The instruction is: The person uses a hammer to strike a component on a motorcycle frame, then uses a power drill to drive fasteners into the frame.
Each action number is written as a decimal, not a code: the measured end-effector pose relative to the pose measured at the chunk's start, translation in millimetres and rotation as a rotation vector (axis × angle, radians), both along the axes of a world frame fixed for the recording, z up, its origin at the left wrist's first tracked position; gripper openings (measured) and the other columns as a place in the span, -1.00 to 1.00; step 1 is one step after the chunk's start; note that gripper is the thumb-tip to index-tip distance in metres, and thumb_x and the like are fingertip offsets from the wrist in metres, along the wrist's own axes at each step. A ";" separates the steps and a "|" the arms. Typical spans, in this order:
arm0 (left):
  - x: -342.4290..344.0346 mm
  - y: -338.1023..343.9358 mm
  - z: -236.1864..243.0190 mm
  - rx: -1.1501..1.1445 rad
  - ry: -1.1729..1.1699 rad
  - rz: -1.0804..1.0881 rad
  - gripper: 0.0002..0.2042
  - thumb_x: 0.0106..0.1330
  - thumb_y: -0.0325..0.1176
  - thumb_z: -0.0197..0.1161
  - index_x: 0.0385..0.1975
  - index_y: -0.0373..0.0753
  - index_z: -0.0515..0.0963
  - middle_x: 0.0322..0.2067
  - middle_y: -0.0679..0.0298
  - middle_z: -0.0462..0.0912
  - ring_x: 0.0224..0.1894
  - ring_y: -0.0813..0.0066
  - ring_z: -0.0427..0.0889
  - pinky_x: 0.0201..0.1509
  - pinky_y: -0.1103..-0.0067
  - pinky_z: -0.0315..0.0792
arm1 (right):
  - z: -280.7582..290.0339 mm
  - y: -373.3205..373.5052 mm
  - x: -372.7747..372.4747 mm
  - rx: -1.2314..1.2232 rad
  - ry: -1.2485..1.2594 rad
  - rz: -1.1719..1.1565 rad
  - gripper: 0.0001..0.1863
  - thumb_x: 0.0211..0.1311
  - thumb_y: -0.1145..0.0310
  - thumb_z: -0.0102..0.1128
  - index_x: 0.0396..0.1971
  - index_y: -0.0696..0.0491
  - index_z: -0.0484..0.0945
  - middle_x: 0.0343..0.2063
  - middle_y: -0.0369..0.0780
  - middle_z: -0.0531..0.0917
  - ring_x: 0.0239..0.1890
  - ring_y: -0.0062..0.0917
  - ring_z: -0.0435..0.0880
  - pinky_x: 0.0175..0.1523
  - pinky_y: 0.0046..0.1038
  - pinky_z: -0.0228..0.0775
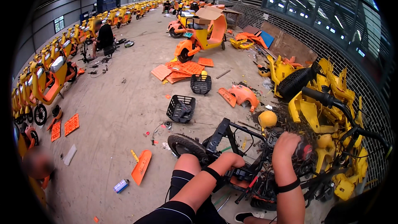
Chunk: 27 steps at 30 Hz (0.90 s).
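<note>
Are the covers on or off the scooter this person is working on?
Mostly off: the scooter's black frame shows bare, unlike the panelled yellow scooter farther back.

Followed by me from a distance, a person's left hand (237, 160) is at a stripped black scooter frame (219, 135), fingers hidden, and the right hand (286, 143) bends over its far side. Yellow panels (304, 112) heap beside a brick wall (375, 141); black baskets (181, 108) dot the floor (120, 116). Yellow scooters (58, 76) line the left, near a seated person in black (105, 37).
</note>
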<state>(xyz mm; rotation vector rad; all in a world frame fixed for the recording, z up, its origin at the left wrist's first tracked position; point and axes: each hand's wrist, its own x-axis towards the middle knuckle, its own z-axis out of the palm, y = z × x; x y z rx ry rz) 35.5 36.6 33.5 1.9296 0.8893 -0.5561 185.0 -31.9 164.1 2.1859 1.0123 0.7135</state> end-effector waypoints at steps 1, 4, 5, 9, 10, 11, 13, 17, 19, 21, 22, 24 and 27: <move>0.1 -0.7 0.8 -0.009 0.007 0.008 -0.64 0.27 -0.23 0.00 -0.28 -0.38 0.66 -0.35 0.04 0.73 -0.40 0.19 0.66 -0.26 0.26 0.47 | 0.5 -0.4 0.3 -0.001 0.010 -0.010 -0.74 0.51 0.23 -0.03 0.00 -0.03 0.57 -0.06 -0.23 0.70 -0.01 -0.34 0.66 0.12 -0.18 0.31; 0.4 -1.5 1.0 -0.015 0.009 0.018 -0.64 0.26 -0.22 0.01 -0.30 -0.37 0.66 -0.35 0.05 0.73 -0.39 0.20 0.66 -0.26 0.27 0.48 | -6.3 -5.5 7.8 0.047 -0.130 0.048 -0.80 0.48 0.24 -0.02 -0.16 -0.13 0.61 -0.21 -0.32 0.71 -0.13 -0.42 0.68 -0.04 -0.29 0.31; 0.6 -1.5 0.7 -0.015 0.007 0.019 -0.65 0.26 -0.22 0.01 -0.30 -0.36 0.66 -0.35 0.05 0.73 -0.39 0.20 0.66 -0.26 0.28 0.48 | -7.2 -5.6 9.1 0.047 -0.120 0.049 -0.81 0.48 0.24 -0.02 -0.16 -0.13 0.61 -0.21 -0.32 0.71 -0.13 -0.42 0.68 -0.04 -0.29 0.31; 0.5 -0.7 -1.2 -0.003 0.012 0.023 -0.64 0.26 -0.22 0.00 -0.29 -0.36 0.67 -0.33 0.04 0.73 -0.38 0.19 0.68 -0.24 0.27 0.50 | -1.8 -8.7 5.1 0.044 -0.114 0.054 -0.81 0.47 0.25 -0.01 -0.16 -0.13 0.62 -0.22 -0.31 0.72 -0.14 -0.42 0.68 -0.06 -0.29 0.31; 0.5 -1.0 0.0 -0.001 0.011 0.022 -0.64 0.26 -0.22 0.00 -0.28 -0.36 0.67 -0.32 0.04 0.73 -0.38 0.19 0.68 -0.23 0.27 0.50 | -1.5 -9.7 5.3 0.043 -0.121 0.053 -0.82 0.47 0.25 0.00 -0.17 -0.13 0.62 -0.23 -0.32 0.72 -0.15 -0.42 0.68 -0.06 -0.29 0.31; 0.8 -1.3 1.4 0.001 0.010 0.021 -0.64 0.27 -0.21 0.00 -0.27 -0.36 0.67 -0.32 0.03 0.73 -0.37 0.18 0.68 -0.23 0.27 0.50 | -2.1 -10.5 6.6 0.046 -0.127 0.056 -0.82 0.47 0.25 0.00 -0.17 -0.13 0.62 -0.23 -0.32 0.72 -0.15 -0.42 0.69 -0.06 -0.29 0.31; 0.8 -1.2 3.4 -0.004 0.010 0.013 -0.63 0.27 -0.22 0.00 -0.26 -0.37 0.67 -0.31 0.03 0.73 -0.37 0.17 0.68 -0.24 0.27 0.50 | -2.8 -11.1 7.4 0.053 -0.138 0.065 -0.82 0.47 0.25 -0.01 -0.18 -0.13 0.62 -0.25 -0.32 0.72 -0.16 -0.43 0.69 -0.07 -0.29 0.31; -1.6 -2.7 4.5 -0.014 -0.020 0.018 -0.61 0.28 -0.21 -0.01 -0.24 -0.38 0.67 -0.29 0.02 0.74 -0.37 0.16 0.68 -0.24 0.27 0.51 | 5.3 -10.4 6.1 0.018 0.039 0.070 -0.76 0.50 0.25 -0.03 -0.04 -0.05 0.59 -0.14 -0.26 0.71 -0.07 -0.35 0.68 0.08 -0.19 0.33; -2.7 -3.6 6.4 -0.014 -0.019 0.028 -0.61 0.29 -0.20 -0.02 -0.22 -0.39 0.66 -0.28 0.02 0.74 -0.37 0.16 0.68 -0.24 0.27 0.51 | 5.3 -9.4 12.0 0.023 0.072 0.092 -0.75 0.50 0.25 -0.03 -0.04 -0.04 0.59 -0.13 -0.25 0.72 -0.07 -0.34 0.69 0.09 -0.18 0.34; -2.4 -4.0 8.3 -0.008 -0.011 0.027 -0.60 0.29 -0.20 -0.02 -0.20 -0.39 0.67 -0.26 0.02 0.74 -0.37 0.16 0.69 -0.24 0.27 0.52 | -0.1 -8.9 18.3 0.013 0.044 0.055 -0.75 0.50 0.25 -0.04 -0.03 -0.03 0.59 -0.12 -0.23 0.72 -0.06 -0.33 0.70 0.09 -0.17 0.34; -1.6 -4.0 9.1 -0.002 -0.004 0.019 -0.59 0.30 -0.19 -0.01 -0.19 -0.39 0.67 -0.25 0.02 0.74 -0.37 0.17 0.69 -0.24 0.27 0.52 | -3.0 -8.4 20.7 0.007 0.029 0.037 -0.74 0.50 0.25 -0.04 -0.03 -0.02 0.59 -0.11 -0.22 0.72 -0.06 -0.32 0.70 0.09 -0.17 0.34; -1.1 -3.7 11.4 0.006 0.011 0.012 -0.59 0.30 -0.18 -0.01 -0.16 -0.38 0.67 -0.24 0.02 0.75 -0.36 0.17 0.70 -0.23 0.27 0.52 | -7.7 -6.8 21.7 0.020 0.027 0.014 -0.74 0.50 0.25 -0.04 -0.02 -0.01 0.59 -0.10 -0.21 0.72 -0.06 -0.32 0.70 0.09 -0.16 0.35; -0.4 -2.6 7.9 0.002 0.024 0.023 -0.58 0.31 -0.17 -0.01 -0.13 -0.37 0.67 -0.24 0.02 0.75 -0.35 0.19 0.71 -0.22 0.27 0.53 | -9.3 -8.8 13.1 0.018 -0.002 0.021 -0.73 0.49 0.25 -0.05 -0.02 0.00 0.58 -0.10 -0.18 0.71 -0.06 -0.29 0.69 0.08 -0.13 0.35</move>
